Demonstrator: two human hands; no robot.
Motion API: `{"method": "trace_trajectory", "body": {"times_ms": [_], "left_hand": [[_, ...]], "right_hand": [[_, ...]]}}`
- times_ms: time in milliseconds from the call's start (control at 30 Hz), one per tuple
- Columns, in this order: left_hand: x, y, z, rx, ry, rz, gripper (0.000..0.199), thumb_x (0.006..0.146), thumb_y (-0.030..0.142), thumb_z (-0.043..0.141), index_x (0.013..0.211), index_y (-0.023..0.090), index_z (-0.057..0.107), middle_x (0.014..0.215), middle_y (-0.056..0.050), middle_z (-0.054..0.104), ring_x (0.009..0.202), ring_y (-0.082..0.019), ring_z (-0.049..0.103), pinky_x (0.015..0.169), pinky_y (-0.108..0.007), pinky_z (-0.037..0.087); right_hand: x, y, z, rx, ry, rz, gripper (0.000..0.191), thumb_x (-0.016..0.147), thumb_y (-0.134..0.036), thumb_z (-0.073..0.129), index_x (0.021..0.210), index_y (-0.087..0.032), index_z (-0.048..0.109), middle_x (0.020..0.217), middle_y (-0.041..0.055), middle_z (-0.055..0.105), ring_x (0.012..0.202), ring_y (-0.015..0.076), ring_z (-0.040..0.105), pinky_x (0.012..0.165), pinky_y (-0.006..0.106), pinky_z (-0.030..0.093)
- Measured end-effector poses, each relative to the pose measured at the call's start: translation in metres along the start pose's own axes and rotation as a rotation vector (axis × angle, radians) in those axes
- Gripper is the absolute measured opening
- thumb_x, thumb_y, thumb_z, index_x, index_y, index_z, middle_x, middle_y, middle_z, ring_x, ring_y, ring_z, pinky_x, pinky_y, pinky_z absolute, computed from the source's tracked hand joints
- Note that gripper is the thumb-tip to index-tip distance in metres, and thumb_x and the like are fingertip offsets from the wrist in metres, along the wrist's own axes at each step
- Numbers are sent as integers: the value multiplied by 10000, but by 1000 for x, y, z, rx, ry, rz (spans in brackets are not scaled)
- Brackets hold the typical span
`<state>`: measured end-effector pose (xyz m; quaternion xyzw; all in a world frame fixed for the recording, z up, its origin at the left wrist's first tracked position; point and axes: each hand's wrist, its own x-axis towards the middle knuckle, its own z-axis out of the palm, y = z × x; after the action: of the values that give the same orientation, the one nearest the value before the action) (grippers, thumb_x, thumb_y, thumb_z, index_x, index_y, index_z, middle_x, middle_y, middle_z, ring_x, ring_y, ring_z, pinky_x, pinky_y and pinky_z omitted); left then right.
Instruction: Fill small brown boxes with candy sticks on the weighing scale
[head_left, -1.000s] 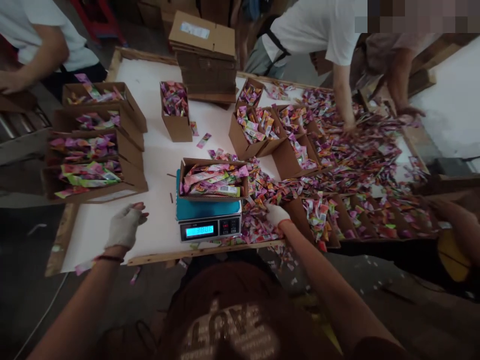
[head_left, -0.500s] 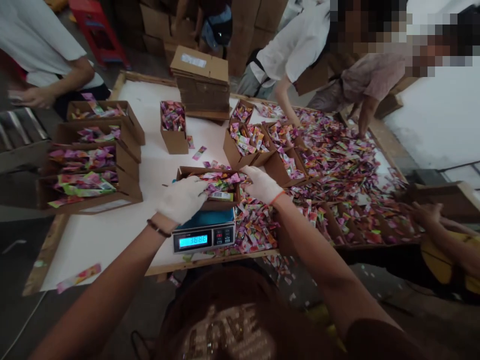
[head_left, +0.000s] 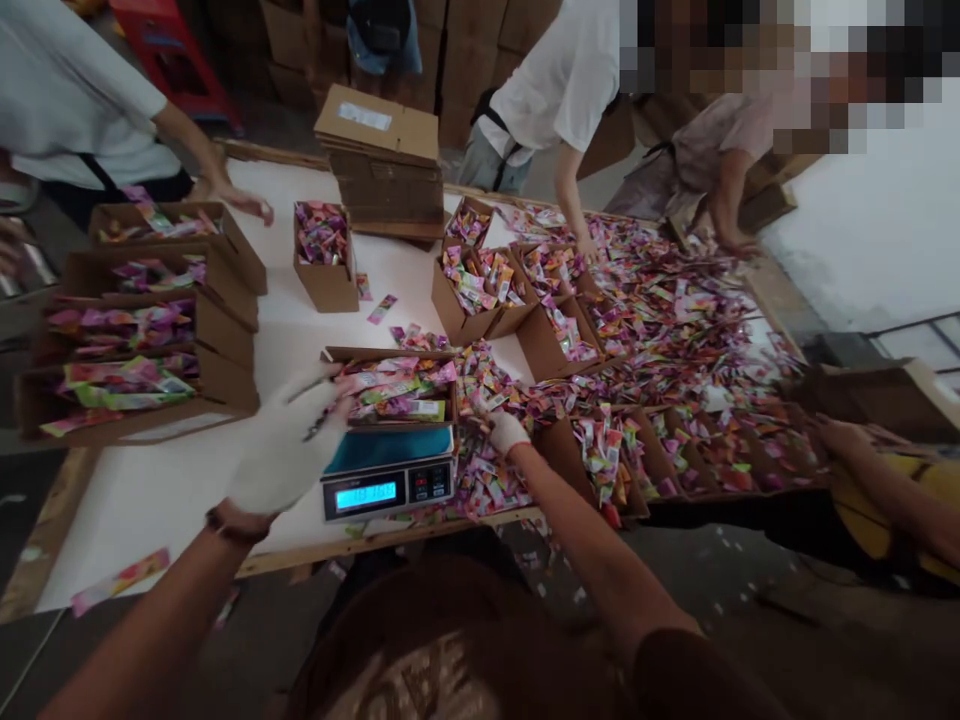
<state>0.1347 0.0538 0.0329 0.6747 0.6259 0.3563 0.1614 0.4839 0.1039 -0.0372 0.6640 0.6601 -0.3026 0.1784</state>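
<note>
A cardboard box [head_left: 401, 425] filled with colourful packets rests on a digital scale [head_left: 390, 488] with a lit blue display. My left hand [head_left: 289, 440], in a white glove, is at the box's left end, smeared by motion; a dark thin thing shows by its fingers, and whether it holds anything is unclear. My right hand [head_left: 504, 432], also gloved, reaches into the packet pile [head_left: 487, 470] just right of the scale. Its fingertips are partly hidden among the packets.
Several filled boxes [head_left: 225, 370] stand in a row at the left, one small box [head_left: 330, 288] behind. Flat cartons [head_left: 386, 190] are stacked at the back. More boxes [head_left: 465, 325] and a large pile [head_left: 675, 300] lie right. Other people's hands [head_left: 240, 200] reach over the table [head_left: 292, 340].
Both my hands have come off the box: the left moved left, the right down into the pile. The scale's reading changed. At the back left, a person's hand now reaches over the table.
</note>
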Motion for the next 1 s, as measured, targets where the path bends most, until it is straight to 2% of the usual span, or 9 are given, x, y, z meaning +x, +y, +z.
{"method": "trace_trajectory", "body": {"times_ms": [167, 267, 333, 400, 500, 600, 800, 900, 1000], "left_hand": [[-52, -24, -45, -54, 158, -381, 343, 958, 611, 736, 1099, 318, 847, 1291, -95, 901, 1295, -467, 844, 1258, -701, 658], [-68, -30, -49, -149, 158, -598, 406, 842, 632, 791, 1088, 316, 857, 1264, -99, 913, 1150, -459, 866, 1152, -707, 714], [-70, -28, -44, -204, 169, -629, 447, 820, 629, 789, 1103, 292, 865, 1264, -132, 912, 1068, -437, 869, 1107, -690, 732], [-70, -26, -36, -241, 185, -605, 470, 831, 624, 783, 1126, 269, 871, 1290, -164, 904, 1086, -428, 872, 1123, -673, 729], [-71, -27, -29, -264, 143, -550, 472, 870, 626, 768, 1155, 268, 886, 1380, -179, 890, 1188, -416, 871, 1180, -637, 712], [-81, -32, -30, -242, 104, -494, 486, 898, 661, 754, 1164, 279, 896, 1422, -170, 885, 1257, -406, 861, 1161, -586, 718], [-112, -38, -41, -293, 192, -684, 536, 831, 684, 795, 1142, 252, 858, 1286, -159, 886, 954, -333, 852, 934, -536, 755], [-113, -37, -49, -257, 218, -720, 508, 850, 654, 767, 1161, 259, 837, 1106, -116, 875, 920, -322, 839, 941, -528, 742], [-94, -33, -60, -190, 169, -666, 430, 893, 603, 726, 1159, 284, 836, 1091, -107, 873, 1003, -354, 847, 1012, -562, 726]], "right_hand": [[-19, 40, -104, -61, 75, -79, 268, 952, -154, 745, 1133, -197, 937, 1047, 77, 897, 1077, 264, 783, 945, 282, 560], [-44, 29, -160, 2, 149, -408, 214, 922, -214, 770, 1079, -207, 915, 984, 19, 863, 987, 228, 750, 877, 265, 543], [-52, -2, -179, 39, 174, -672, 166, 934, -235, 758, 1032, -209, 890, 948, 0, 827, 928, 202, 716, 860, 263, 535], [-49, -48, -182, -1, 167, -844, 102, 921, -199, 751, 938, -213, 851, 925, -9, 792, 896, 182, 680, 866, 261, 526], [-36, -112, -168, -115, 143, -906, 119, 870, -110, 752, 823, -204, 810, 975, 13, 785, 882, 171, 669, 873, 272, 531], [-34, -128, -156, -32, 200, -876, 193, 899, -75, 695, 871, -196, 842, 1085, 46, 810, 954, 180, 723, 933, 290, 573], [-73, -30, -149, 486, 387, -533, 287, 1096, -353, 599, 1115, -220, 852, 918, 32, 777, 732, 189, 682, 699, 304, 579], [-87, 21, -134, 424, 420, -412, 288, 1085, -441, 633, 1013, -237, 824, 888, 57, 779, 777, 239, 716, 706, 339, 605], [-93, 46, -116, 184, 329, -307, 213, 1046, -320, 650, 947, -244, 823, 929, 72, 838, 916, 268, 774, 856, 352, 642]]}}
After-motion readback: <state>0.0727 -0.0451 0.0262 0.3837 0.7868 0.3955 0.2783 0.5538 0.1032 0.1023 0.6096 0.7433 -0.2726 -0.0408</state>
